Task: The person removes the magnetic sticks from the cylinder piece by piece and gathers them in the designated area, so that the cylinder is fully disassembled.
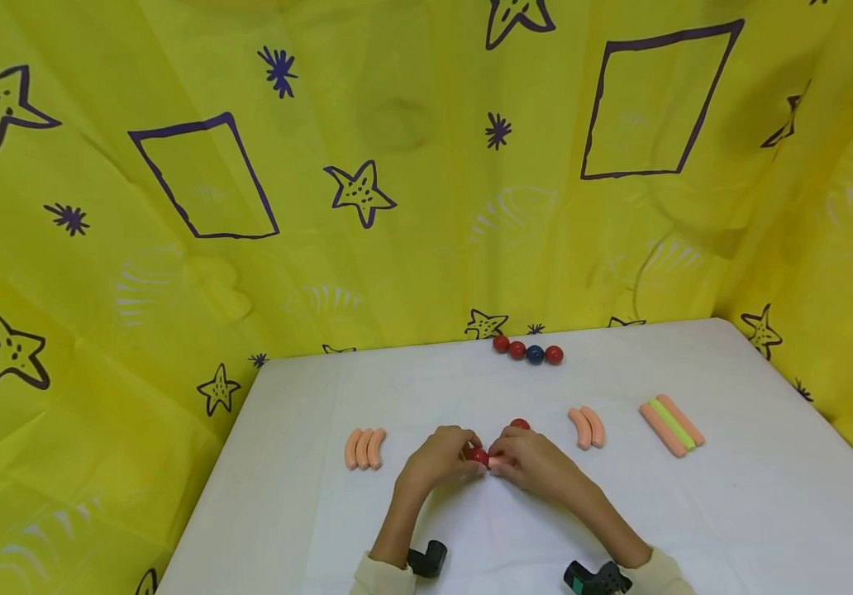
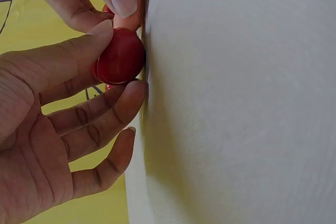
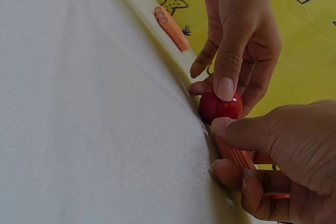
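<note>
Both hands meet low over the white table near its middle. My left hand [image 1: 439, 459] pinches a glossy red ball [image 2: 122, 56] between thumb and fingertips, the other fingers loosely bent. My right hand [image 1: 534, 459] grips a peach-coloured stick [image 2: 131, 20], whose end butts against the ball. In the right wrist view, the right thumb tip lies where the ball [image 3: 219, 106] and the stick [image 3: 224, 148] join. Much of the stick is hidden by the fingers. A second red ball [image 1: 520, 424] shows just behind the right hand.
Several curved peach sticks [image 1: 364, 449] lie left of the hands, with two more [image 1: 586, 427] to the right. Farther right, straight sticks [image 1: 672, 425] in peach and yellow-green lie side by side. Red balls and a blue ball [image 1: 535, 354] line the back edge before a yellow curtain [image 1: 397, 273].
</note>
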Demonstrator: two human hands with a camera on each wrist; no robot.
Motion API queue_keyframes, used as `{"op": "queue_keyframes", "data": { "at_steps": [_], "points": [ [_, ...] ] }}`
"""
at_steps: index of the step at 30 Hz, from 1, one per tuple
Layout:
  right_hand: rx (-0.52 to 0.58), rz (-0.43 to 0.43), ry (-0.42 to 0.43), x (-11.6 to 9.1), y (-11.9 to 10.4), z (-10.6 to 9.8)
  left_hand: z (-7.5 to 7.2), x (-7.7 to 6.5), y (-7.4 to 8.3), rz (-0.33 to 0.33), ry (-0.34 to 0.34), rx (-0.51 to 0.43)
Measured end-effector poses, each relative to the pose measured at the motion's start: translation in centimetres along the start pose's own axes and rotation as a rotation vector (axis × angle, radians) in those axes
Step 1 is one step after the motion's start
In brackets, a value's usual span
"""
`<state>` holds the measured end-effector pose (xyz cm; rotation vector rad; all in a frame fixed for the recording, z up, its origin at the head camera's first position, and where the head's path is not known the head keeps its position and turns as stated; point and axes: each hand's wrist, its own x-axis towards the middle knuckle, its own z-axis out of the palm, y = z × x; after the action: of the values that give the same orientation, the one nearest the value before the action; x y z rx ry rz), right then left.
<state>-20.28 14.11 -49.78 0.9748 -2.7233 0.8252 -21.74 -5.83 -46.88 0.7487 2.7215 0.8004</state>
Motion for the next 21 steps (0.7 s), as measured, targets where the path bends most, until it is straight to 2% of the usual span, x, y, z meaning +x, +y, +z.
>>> {"op": "queue_keyframes", "data": {
  "at_steps": [4,13,17,21],
  "points": [
    [-0.01,0.012,-0.021,-0.1,-0.1,-0.1,0.1,-0.1,0.1,-0.015,0.011,0.003],
    [0.007,-0.034,-0.024,-0.1,0.2,-0.4,-0.2,-0.3,-0.2,-0.007,0.033,0.0],
    [0.042,-0.027,-0.055,-0.1,0.2,-0.6,-0.9,-0.6,-0.8,-0.053,0.065,0.008],
    [0.051,-0.008,-0.069,-0.2,0.2,-0.6,-1.3,-0.9,-1.6,-0.077,0.054,-0.02]
  ]
}}
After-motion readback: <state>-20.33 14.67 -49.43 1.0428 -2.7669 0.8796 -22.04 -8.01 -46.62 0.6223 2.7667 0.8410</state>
